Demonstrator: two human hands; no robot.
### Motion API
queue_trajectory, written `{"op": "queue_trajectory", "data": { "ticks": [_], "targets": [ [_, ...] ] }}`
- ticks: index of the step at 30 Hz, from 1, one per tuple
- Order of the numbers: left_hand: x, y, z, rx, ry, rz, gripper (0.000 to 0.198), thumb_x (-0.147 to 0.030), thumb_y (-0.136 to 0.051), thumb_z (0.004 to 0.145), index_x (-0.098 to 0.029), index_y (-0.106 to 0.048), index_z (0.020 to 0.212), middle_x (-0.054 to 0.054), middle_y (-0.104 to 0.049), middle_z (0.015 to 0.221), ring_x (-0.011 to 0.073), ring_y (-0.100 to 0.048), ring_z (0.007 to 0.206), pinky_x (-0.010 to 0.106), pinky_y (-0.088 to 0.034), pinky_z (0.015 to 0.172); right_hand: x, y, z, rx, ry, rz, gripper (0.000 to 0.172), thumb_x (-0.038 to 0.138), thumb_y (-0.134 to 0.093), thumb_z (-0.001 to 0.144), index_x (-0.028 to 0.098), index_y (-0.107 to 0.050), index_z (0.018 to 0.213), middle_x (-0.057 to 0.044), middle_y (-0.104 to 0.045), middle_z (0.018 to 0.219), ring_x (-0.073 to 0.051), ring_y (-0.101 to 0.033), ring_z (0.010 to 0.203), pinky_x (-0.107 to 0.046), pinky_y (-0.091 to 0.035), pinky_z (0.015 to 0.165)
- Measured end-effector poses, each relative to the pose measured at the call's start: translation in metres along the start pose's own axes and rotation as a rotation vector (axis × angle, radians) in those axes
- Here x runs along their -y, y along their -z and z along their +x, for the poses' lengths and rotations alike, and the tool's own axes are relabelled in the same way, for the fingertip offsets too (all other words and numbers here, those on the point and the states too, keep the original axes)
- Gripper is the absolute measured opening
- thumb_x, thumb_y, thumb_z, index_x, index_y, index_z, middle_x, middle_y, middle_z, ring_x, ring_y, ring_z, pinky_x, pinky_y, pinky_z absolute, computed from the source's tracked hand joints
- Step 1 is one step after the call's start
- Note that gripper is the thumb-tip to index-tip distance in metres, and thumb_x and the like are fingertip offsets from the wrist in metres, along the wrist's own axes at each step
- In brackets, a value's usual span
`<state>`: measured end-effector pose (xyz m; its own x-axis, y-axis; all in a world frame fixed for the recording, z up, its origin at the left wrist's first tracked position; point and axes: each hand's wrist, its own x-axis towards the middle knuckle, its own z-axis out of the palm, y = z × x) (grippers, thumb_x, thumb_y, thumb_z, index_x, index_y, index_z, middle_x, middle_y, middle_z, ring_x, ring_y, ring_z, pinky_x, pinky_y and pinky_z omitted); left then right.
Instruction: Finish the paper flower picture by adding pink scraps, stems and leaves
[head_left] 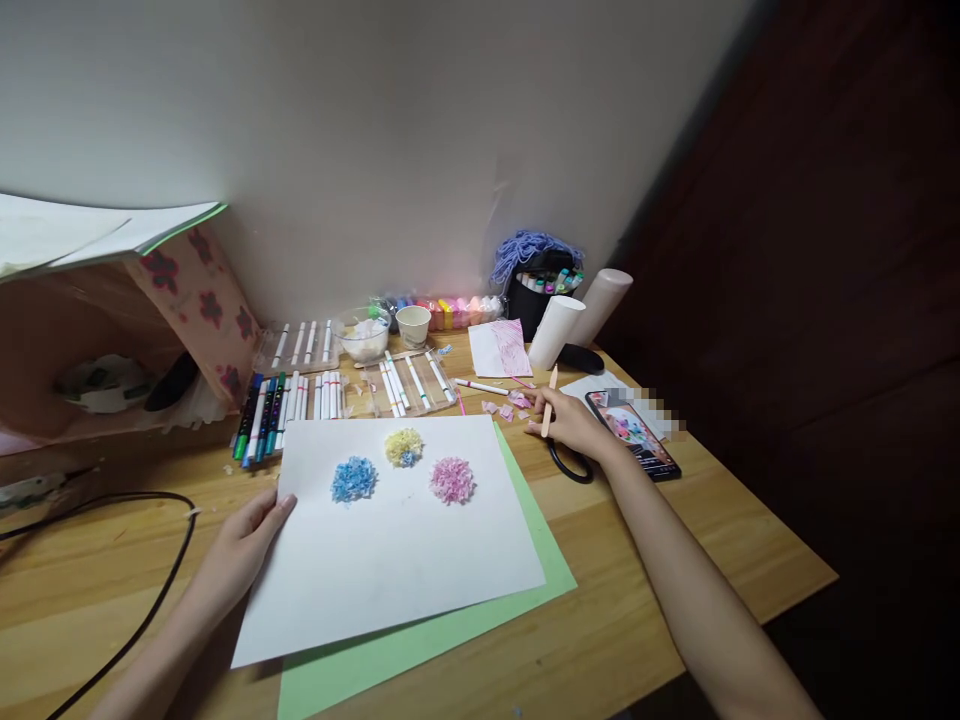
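Observation:
My left hand is closed on the left edge of a white sheet of paper, thumb on top. Its left side is lifted a little over a green sheet. Blue, yellow and pink round clusters of small paper bits sit on the white sheet. In my right hand a wooden craft stick stands up between the fingers. The fingertips are beside loose pink paper scraps. A black loop-shaped handle lies under this hand.
Markers in plastic trays, a clear bowl and a paper cup stand behind the sheet. White tubes and a black pen holder are by the wall. A phone lies right; a black cable curves left.

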<state>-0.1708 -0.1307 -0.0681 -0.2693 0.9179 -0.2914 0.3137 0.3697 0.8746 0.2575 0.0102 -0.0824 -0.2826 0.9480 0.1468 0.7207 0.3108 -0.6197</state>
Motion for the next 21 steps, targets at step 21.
{"op": "queue_trajectory", "data": {
  "ticks": [21],
  "targets": [
    [-0.043,-0.026,-0.055,-0.329,-0.486,0.133,0.042,-0.049,-0.052,0.081,-0.024,-0.054,0.114,0.008,-0.054,0.122,0.0286,-0.046,0.118,0.041,-0.035,0.102,0.025,-0.018,0.001,-0.029,0.189,-0.199,0.007,0.027,-0.051,0.085,0.023,-0.048,0.081,-0.005,-0.060,0.080,-0.022,-0.056,0.076,-0.032,-0.043,0.065]
  ]
}}
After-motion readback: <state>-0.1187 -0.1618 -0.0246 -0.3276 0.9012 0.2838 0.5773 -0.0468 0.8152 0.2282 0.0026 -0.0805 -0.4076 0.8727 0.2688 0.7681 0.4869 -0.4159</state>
